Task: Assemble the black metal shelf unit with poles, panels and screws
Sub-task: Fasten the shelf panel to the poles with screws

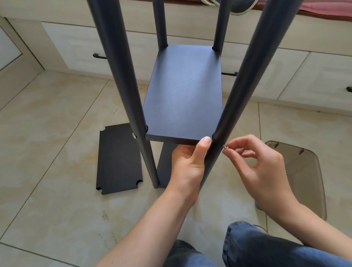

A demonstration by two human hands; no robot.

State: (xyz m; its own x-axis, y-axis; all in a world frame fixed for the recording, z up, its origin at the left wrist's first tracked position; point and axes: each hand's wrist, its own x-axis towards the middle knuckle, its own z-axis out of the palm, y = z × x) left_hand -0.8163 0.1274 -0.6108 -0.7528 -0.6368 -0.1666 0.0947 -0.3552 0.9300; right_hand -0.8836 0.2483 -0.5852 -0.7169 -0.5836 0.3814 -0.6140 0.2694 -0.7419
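No writing or brand mark can be read anywhere. The shelf unit stands at the centre of the frame on the tiled floor (37, 132) — four dark, matte poles rising out of the top edge, with a flat black panel (184, 97) fitted between them. The left hand (189, 165) grips the panel's near corner, thumb on top, right beside the near right pole (250, 75). The right hand (261, 167) pinches a small silvery screw (226, 147) between thumb and forefinger, its tip touching that pole. A spare panel (118, 158) with notched corners lies flat on the floor at centre left. A clear brownish stool (304, 175) sits at lower right.
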